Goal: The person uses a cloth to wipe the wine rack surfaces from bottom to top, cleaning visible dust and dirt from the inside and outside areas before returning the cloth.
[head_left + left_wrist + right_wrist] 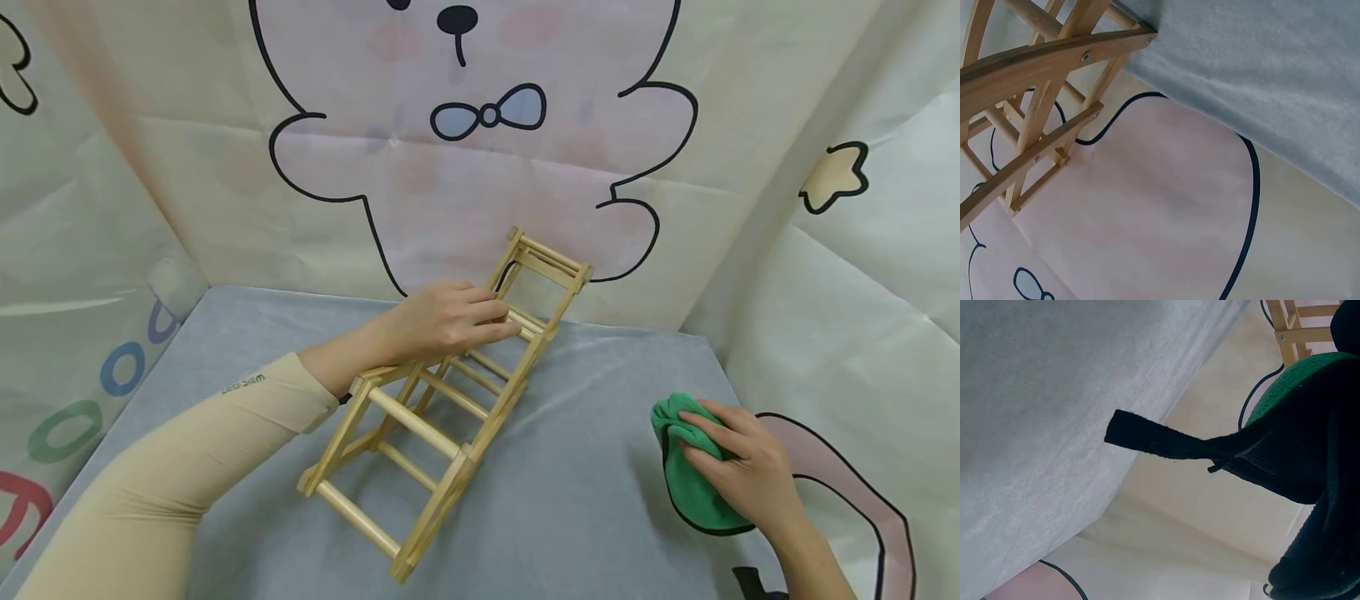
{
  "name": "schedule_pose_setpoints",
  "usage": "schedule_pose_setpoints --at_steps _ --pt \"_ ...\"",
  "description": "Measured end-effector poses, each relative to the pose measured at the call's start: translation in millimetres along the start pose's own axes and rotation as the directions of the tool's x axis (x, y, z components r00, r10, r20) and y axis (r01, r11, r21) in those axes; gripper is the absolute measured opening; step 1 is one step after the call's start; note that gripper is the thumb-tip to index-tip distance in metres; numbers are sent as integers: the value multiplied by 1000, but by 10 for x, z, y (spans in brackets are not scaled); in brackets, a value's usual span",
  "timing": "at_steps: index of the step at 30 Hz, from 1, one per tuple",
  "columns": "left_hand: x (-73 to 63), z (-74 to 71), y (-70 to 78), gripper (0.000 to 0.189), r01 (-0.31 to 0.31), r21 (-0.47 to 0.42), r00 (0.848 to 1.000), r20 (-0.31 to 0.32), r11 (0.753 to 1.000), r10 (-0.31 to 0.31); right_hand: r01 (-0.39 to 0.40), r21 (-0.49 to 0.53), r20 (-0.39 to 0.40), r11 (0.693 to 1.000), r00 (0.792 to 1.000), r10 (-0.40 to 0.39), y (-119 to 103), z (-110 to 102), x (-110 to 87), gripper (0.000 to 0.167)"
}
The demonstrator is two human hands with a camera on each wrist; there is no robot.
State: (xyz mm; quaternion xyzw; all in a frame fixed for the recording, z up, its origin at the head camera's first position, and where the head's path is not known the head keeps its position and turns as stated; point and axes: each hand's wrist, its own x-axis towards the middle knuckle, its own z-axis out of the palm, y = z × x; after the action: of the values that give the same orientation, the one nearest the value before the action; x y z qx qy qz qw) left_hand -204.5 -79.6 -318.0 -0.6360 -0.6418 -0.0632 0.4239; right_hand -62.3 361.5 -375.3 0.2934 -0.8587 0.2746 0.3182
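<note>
In the head view a light wooden rack [450, 450], with rungs between slatted sides, stands at a slant on the blue-grey cloth. My left hand [450, 321] grips it near its middle, fingers bent over the upper rungs; the thumb is hidden. The left wrist view shows the rack's crossed slats [1054, 47] but not that hand. Off to the right, apart from the rack, my right hand [750, 458] holds a bunched green cloth [701, 492] with dark edging between thumb and fingers. In the right wrist view, the green cloth [1297, 387] is mostly in shadow.
A blue-grey cloth [577, 500] covers the table. Pale printed sheets [780, 275] hang behind and on both sides, close to the table's edges. A black strap end [1147, 434] dangles near the right hand.
</note>
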Motion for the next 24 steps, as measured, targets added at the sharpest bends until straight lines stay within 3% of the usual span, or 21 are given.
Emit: schedule_pose_setpoints --at_steps 5,9,12,17,20,24 --pt "-85 -119 11 30 21 79 1000 4 997 -21 27 15 -2 1000 1000 -27 28 28 37 59" --pt "-168 -271 29 38 108 114 993 -58 988 -102 -3 11 43 1000 999 3 14 21 51 57" --pt "-206 -419 55 35 204 120 978 -79 972 -196 -6 9 46 1000 999 5 19 27 43 58" --pt "-249 -785 165 30 346 135 938 -71 928 -339 29 24 -1 999 1000 -29 41 52 31 61" --pt "-281 -982 261 23 401 133 916 -88 907 -392 33 24 -10 999 999 -33 38 56 30 63" --pt "-305 -1150 424 14 437 125 895 -159 891 -417 39 24 -14 999 999 -39 41 71 26 62"
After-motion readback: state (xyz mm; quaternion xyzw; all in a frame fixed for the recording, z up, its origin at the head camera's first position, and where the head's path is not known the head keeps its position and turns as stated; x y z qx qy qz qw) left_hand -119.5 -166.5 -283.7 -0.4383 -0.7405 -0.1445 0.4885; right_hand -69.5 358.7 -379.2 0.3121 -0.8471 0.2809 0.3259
